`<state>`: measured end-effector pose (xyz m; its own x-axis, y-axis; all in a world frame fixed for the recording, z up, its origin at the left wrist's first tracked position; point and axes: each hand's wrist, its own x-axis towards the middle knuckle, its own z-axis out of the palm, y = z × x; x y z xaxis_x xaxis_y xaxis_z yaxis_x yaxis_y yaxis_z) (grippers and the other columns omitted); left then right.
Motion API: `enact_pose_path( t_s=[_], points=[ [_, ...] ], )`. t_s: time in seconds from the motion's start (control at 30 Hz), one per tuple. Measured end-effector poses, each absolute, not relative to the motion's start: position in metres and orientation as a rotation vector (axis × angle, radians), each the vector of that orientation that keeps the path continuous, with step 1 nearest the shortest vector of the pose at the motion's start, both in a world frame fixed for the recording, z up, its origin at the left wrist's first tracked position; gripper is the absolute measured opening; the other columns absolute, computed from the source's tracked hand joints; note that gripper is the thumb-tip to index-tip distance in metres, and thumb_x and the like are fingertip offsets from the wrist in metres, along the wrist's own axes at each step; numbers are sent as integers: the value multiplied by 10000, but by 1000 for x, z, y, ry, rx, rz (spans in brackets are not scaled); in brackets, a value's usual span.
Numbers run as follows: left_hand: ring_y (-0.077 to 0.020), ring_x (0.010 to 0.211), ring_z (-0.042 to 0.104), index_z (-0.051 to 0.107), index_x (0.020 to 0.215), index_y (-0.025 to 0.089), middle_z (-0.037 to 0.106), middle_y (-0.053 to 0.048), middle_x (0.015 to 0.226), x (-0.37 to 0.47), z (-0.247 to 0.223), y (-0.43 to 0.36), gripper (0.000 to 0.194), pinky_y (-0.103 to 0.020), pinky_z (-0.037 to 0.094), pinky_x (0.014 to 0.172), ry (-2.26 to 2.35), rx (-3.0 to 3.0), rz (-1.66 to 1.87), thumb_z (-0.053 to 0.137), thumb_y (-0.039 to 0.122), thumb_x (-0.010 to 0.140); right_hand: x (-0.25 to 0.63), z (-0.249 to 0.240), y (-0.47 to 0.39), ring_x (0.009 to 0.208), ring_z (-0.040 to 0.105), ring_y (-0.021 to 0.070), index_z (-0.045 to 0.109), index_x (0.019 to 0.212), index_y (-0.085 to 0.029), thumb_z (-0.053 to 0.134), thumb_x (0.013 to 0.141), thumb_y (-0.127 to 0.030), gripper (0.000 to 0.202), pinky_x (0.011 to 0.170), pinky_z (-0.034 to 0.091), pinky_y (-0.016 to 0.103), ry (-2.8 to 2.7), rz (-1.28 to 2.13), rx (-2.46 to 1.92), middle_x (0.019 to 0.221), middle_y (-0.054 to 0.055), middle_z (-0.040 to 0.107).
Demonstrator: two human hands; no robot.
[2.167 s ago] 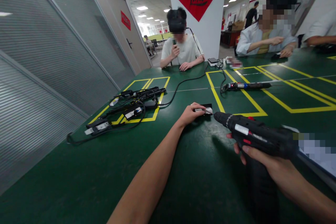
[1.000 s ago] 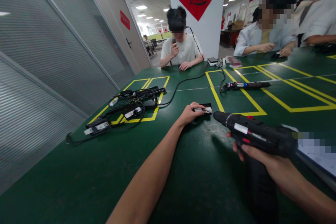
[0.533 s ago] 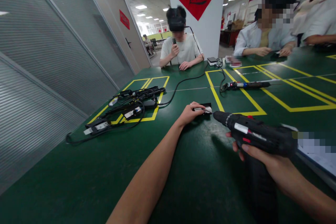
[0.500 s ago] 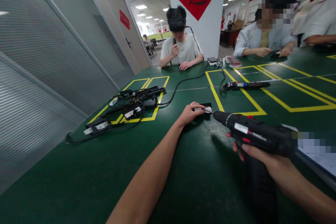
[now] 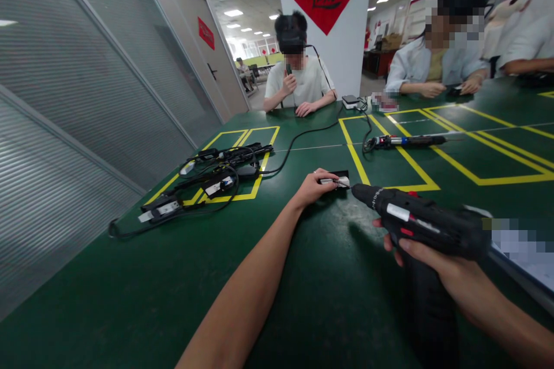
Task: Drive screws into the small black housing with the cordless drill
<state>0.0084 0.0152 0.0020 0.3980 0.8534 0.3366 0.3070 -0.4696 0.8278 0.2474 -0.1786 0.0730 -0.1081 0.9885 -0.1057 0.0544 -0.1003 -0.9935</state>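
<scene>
Stretched forward over the green table (image 5: 164,288), my left hand (image 5: 317,186) has its fingers closed on a small black-and-white block (image 5: 343,181), pressing it to the tabletop. What the block is cannot be made out. My right hand (image 5: 426,253) is wrapped round the grip of a black cordless drill (image 5: 428,222) with red details. The drill lies level, its chuck pointing left at the block. Its thin bit (image 5: 351,187) reaches to the block's right end, close by my left fingertips; whether it touches is too small to tell.
Black power adapters with tangled cables (image 5: 212,179) lie to the left within yellow tape lines. A slim pen-like tool (image 5: 407,140) with a cord rests beyond the drill. A tablet-like device (image 5: 526,253) is at the right edge. Two people (image 5: 298,78) (image 5: 437,63) sit opposite.
</scene>
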Motion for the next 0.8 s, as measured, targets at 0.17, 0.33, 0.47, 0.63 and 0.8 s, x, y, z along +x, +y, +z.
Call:
enact_pose_path(
  t_s=[0.17, 0.33, 0.47, 0.63, 0.8],
  points=[
    [-153, 928, 542, 691, 990, 176, 595, -66, 995, 8, 1, 16, 294, -287, 415, 874, 982, 1988, 1022, 648, 315, 735, 247, 75, -178, 697, 602, 192, 662, 997, -274, 566, 850, -321, 182, 695, 482, 341, -1282, 1376, -1278, 865, 27, 692],
    [-153, 925, 544, 692, 988, 178, 602, -65, 990, 8, 3, 15, 290, -284, 416, 864, 991, 2001, 1017, 651, 309, 732, 248, 74, -178, 680, 598, 188, 648, 1053, -278, 555, 854, -315, 222, 679, 483, 338, -1292, 1365, -1255, 861, 21, 687],
    [-153, 907, 544, 694, 983, 178, 605, -64, 972, 9, 1, 16, 300, -281, 419, 841, 987, 2003, 1021, 654, 332, 729, 247, 74, -180, 669, 600, 186, 660, 988, -269, 563, 853, -322, 175, 670, 480, 333, -1282, 1372, -1270, 844, 22, 686],
    [-159, 936, 542, 694, 982, 182, 607, -61, 980, 9, 0, 17, 290, -285, 413, 865, 980, 2002, 1028, 647, 327, 736, 246, 73, -178, 618, 602, 167, 640, 1032, -276, 570, 850, -336, 204, 613, 481, 313, -1230, 1413, -1249, 861, 18, 679],
    [-160, 941, 545, 696, 979, 183, 610, -61, 984, 9, 3, 15, 281, -289, 412, 881, 996, 1997, 1017, 643, 318, 737, 246, 74, -179, 594, 602, 165, 645, 1014, -259, 579, 835, -344, 209, 602, 492, 314, -1221, 1408, -1264, 840, 21, 680]
  ],
)
